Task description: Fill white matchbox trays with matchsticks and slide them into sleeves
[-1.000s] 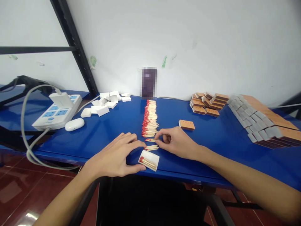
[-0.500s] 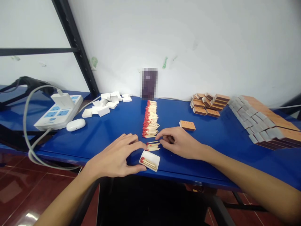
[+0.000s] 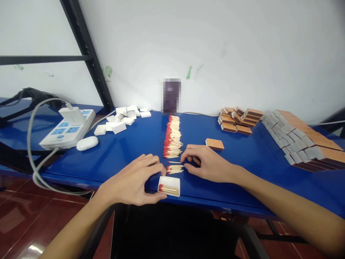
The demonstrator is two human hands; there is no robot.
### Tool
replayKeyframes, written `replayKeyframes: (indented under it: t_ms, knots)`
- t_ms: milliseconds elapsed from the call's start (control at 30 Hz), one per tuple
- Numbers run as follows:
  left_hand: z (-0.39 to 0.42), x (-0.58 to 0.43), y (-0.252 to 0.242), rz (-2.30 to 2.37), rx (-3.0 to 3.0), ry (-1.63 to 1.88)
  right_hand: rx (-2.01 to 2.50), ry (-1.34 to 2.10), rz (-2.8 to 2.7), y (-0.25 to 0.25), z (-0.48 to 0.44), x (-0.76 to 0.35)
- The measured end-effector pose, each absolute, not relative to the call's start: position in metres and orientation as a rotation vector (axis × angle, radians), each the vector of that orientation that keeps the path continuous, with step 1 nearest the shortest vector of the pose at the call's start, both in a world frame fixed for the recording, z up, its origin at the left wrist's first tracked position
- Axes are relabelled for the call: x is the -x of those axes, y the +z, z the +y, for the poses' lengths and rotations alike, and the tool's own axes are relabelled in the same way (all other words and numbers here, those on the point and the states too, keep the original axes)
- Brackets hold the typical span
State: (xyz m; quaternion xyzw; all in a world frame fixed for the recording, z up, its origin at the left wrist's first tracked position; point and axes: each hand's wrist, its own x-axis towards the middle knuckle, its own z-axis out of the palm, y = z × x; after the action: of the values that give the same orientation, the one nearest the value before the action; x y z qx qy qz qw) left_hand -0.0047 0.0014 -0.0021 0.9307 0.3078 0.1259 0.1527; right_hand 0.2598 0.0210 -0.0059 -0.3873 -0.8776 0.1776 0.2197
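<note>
My left hand is curved about the left end of a white matchbox tray, forefinger at its upper corner and thumb at its lower one. Several red-headed matches lie in the tray along its near side. Just beyond is a small group of loose matches, with one single match apart from them. My right hand rests at the stick ends of these, thumb and forefinger apart, other fingers curled. Farther back runs a long row of matches, heads to the left.
One orange matchbox cover lies beyond my right hand. More covers are piled at the back, beside a large stack of matchboxes. White trays, a white case and a power strip are at left.
The tray has turned straighter and shifted slightly left and nearer to me, with my left hand at its end. My right hand has shifted a little right; the single match lies more apart.
</note>
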Motion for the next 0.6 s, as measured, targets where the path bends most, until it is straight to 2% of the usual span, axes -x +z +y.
replayKeyframes:
  t_ms: [600]
  knots:
    - [0.0041, 0.0056, -0.0062, 0.905, -2.653, 0.346, 1.118, 0.426, -2.479, -0.0092, 0.0160, -0.2527]
